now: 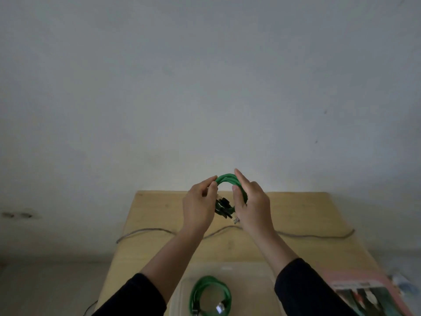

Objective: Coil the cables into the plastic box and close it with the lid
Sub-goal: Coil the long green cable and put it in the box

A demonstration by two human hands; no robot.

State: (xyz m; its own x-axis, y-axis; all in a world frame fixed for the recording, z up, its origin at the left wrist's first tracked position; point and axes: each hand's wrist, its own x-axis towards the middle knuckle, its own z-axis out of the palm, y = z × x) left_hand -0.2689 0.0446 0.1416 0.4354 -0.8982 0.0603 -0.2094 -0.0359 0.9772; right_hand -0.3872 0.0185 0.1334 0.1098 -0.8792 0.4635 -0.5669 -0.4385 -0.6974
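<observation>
Green cable coil (230,179) is up in the air between both hands, above the far half of the wooden surface (159,215). Loops arch over the top; the black plug ends hang at the bottom of the bundle, 1 clear connector tip poking out lowest.

Left hand (200,208): grip closed, thumb and forefingers pinching the left side of the arch. Right hand (251,206): grip curled loosely round the right side of the loops, index finger extended up past the top, not fully closed. Both hands equally near the coil, since both have it.

Key relation: clear plastic box (250,270) sits on the near edge of the surface, below and toward the body from the held coil, roughly centred between the forearms. Coil's plane is roughly upright now; my read is it has to tip flat and come down and back toward the body to drop in.

Box contents: 1 green coil (210,295) already lying flat inside, on the left part, with a clear connector showing. Space to its right looks free.

1 grey cable (307,236) lies uncoiled across the surface, left to right, its left end hanging off the edge. Likely next in line.

Lid: not identifiable in view. Pink printed sheet (369,293) at near right, just beside the box.
</observation>
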